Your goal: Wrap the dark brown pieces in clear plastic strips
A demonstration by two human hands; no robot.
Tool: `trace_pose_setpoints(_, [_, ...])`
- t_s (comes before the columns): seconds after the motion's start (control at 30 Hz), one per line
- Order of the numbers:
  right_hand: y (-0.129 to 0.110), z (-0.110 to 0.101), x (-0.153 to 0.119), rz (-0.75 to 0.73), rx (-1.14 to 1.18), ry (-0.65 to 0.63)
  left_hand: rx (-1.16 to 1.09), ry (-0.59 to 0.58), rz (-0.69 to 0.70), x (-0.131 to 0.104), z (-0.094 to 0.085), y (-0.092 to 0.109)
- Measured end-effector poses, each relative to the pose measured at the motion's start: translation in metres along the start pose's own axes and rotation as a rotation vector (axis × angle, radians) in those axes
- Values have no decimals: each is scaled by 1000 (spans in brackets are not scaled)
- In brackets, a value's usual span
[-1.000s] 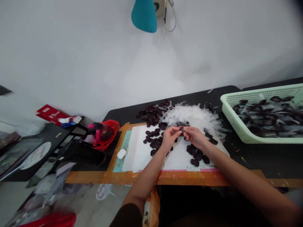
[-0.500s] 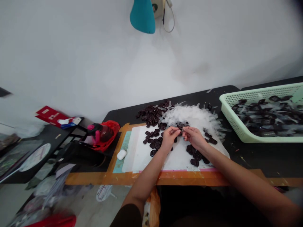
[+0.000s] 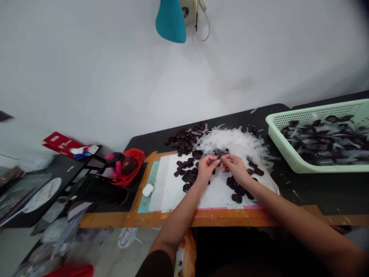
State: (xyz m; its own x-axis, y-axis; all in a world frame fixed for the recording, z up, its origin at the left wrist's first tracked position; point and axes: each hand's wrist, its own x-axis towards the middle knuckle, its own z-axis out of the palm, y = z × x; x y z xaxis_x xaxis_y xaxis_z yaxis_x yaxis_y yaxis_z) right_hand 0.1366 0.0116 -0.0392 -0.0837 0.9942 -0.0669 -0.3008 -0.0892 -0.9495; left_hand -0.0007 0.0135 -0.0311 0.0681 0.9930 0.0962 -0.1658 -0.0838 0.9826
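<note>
My left hand [image 3: 208, 168] and my right hand [image 3: 233, 165] meet over the white sheet [image 3: 167, 184], fingertips pinched close together. Between them is a small dark piece, mostly covered by the fingers; its kind cannot be made out. Glossy dark, rounded flat pieces [image 3: 188, 175] lie scattered left of my left hand. A second group of dark pieces [image 3: 236, 198] lies beneath my right wrist. Just beyond the hands spreads a heap of clear plastic strips [image 3: 230, 139]. Behind and left of it is a pile of dark pieces [image 3: 184, 138].
A pale green basket [image 3: 300, 167] at the right holds dark pieces and clear strips. On the left are a small white case [image 3: 148, 190], a red basket [image 3: 140, 156] with a bottle [image 3: 118, 165], and a black cylinder [image 3: 106, 190]. A teal lamp head [image 3: 171, 21] hangs above.
My fingertips have drawn slightly closer together around the small piece. The whole view has shifted a little; the piles and basket look the same.
</note>
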Motion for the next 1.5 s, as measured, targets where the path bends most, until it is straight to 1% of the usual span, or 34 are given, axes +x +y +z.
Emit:
trace_pose_setpoints(0.13, [1,1,-1,-30,-35,22,14,-22,12,1,-1,-3])
trace_pose_setpoints(0.23, [1,0,0,-33,-41,-10,25,-36,21,1,-2,-2])
trace_pose_setpoints(0.33, [2,-1,0,-48,-49,-18,84,-39,41,0,-3,2])
trace_pose_setpoints(0.5, [3,-2,1,-131,-155,-31,213,22,89,0,-5,8])
trace_pose_setpoints(0.67, [5,-3,0,-193,-207,-29,240,-12,102,1,-5,7])
trace_pose_setpoints(0.77, [5,-3,-1,-210,-175,-31,255,-31,160,1,-5,8])
trace_pose_setpoints(0.87, [5,-3,-1,-214,-150,-42,364,0,273,-1,-4,12])
trace_pose_setpoints(0.93, [5,-2,-2,-220,-166,-38,418,22,304,-2,-4,15])
trace_pose_setpoints(1.1, [5,-2,-5,-276,-276,-41,362,17,228,-2,-4,17])
trace_pose_setpoints(1.17, [2,-3,-7,-311,-312,-54,355,23,227,-2,-5,17])
trace_pose_setpoints(1.23, [-3,-4,-9,-364,-384,-101,365,32,236,-3,-5,16])
trace_pose_setpoints(1.3, [-8,-5,-10,-442,-557,-153,375,30,225,-4,-4,15])
trace_pose_setpoints(1.33, [-11,-5,-10,-480,-671,-158,369,22,202,-4,-3,14])
trace_pose_setpoints(1.37, [-12,-6,-10,-513,-785,-141,354,15,172,-4,-3,14])
trace_pose_setpoints(1.43, [-13,-8,-9,-554,-958,-60,293,23,124,0,-7,13])
trace_pose_setpoints(1.47, [-13,-9,-9,-559,-1007,-17,250,54,115,3,-12,14])
trace_pose_setpoints(1.5, [-13,-12,-8,-557,-1035,15,201,114,114,7,-18,16])
